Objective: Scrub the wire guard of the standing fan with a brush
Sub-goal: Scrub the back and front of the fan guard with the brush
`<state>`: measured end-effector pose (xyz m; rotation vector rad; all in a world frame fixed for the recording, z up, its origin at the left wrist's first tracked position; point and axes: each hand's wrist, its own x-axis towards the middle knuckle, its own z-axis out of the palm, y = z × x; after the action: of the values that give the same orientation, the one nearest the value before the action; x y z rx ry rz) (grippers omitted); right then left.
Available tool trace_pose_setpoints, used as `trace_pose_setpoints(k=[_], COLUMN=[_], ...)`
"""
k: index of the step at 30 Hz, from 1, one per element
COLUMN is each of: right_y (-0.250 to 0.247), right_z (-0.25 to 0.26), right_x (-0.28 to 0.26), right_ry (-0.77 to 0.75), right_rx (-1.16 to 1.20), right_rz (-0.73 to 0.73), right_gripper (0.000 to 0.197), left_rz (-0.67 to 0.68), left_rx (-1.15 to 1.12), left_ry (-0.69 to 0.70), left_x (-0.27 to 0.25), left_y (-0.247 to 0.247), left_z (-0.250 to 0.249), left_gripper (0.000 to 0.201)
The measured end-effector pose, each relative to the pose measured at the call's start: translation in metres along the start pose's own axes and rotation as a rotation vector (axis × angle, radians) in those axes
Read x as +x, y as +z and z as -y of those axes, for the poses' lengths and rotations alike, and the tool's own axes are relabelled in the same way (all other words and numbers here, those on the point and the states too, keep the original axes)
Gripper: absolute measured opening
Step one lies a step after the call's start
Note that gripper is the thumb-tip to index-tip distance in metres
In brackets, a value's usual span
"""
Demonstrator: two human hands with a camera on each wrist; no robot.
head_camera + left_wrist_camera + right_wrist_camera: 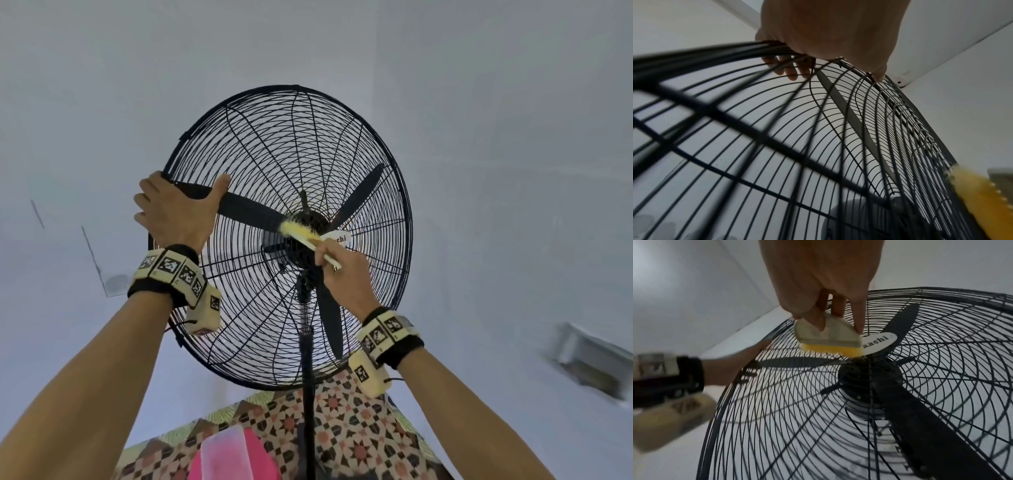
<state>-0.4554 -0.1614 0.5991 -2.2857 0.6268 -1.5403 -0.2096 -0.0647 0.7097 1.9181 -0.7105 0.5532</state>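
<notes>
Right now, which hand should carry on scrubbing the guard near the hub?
Right. The right hand already grips the brush, bristles on the guard wires beside the hub. The left hand grips the guard's rim, probably steadying it, so it should stay put.

Blk wire guard upright; yellow-bristle brush at centre.

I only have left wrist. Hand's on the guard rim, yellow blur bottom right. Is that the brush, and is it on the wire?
Observer: Yes. Right wrist shows the brush with its yellow bristles against the wire guard, beside the white badge.
Operator: Who's holding it?
Observer: The right hand grips its pale back from above.
Operator: Blades moving?
Observer: Head view shows the fan blades sharp, not smeared; they look still.
Operator: Left hand position?
Observer: The left hand holds the guard's upper-left rim.
</notes>
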Motion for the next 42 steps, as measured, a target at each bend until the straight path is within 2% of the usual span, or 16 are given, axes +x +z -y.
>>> trace_pose_setpoints(k=[2,6,10,13,16,18,23,25,28,30,32,35,38,42], right_y=[-0.011,-0.012,0.006,-0.002,-0.011,-0.007,-0.003,-0.015,-0.021,-0.014,-0.009,-0.023,-0.032,-0.013], right_z=[0.001,0.001,0.000,0.004,0.002,0.002,-0.001,-0.002,-0.007,-0.009,-0.009,0.012,0.050,0.112], right_x=[0.005,0.018,0.003,-0.002,0.009,0.011,-0.006,0.000,0.012,0.009,-0.001,0.005,0.034,0.086], right_ry=[0.042,0.091,0.057,0.069,0.122,0.121,0.078,0.112,0.170,0.147,0.097,0.075,0.066,-0.122], right_rx=[0.027,0.022,-0.006,0.033,0.062,0.034,-0.015,0.009,0.005,-0.035,-0.068,-0.049,0.028,0.024], right_rz=[-0.017,-0.168,-0.060,-0.032,-0.157,-0.190,-0.011,-0.041,-0.187,-0.157,-0.044,0.030,-0.018,-0.019], right_gripper=[0.028,0.026,0.024,0.029,0.034,0.037,0.034,0.030,0.030,0.030,0.031,0.027,0.029,0.022], left_rz=[0.002,0.007,0.004,0.000,-0.001,-0.005,-0.007,-0.012,-0.015,-0.018,0.000,0.040,0.083,0.148], left_rx=[-0.006,-0.010,-0.002,0.003,-0.001,-0.006,0.004,0.005,0.004,0.006,-0.008,-0.048,-0.076,-0.280], left_ry=[0.007,0.014,-0.001,-0.006,0.004,0.006,-0.006,-0.003,0.015,0.017,0.019,0.050,0.067,0.016], left_x=[0.000,-0.002,0.001,0.002,0.000,0.000,0.004,0.004,0.002,0.002,0.004,0.004,-0.006,-0.023], left_y=[0.000,0.002,0.003,0.003,0.004,0.004,0.006,0.006,0.007,0.007,0.006,0.004,0.004,0.005], left_z=[0.001,-0.002,0.000,0.003,0.002,0.001,0.004,0.005,0.002,0.001,0.005,0.014,0.030,0.060], left_gripper=[0.125,0.128,0.128,0.129,0.129,0.129,0.128,0.128,0.128,0.128,0.126,0.122,0.118,0.114])
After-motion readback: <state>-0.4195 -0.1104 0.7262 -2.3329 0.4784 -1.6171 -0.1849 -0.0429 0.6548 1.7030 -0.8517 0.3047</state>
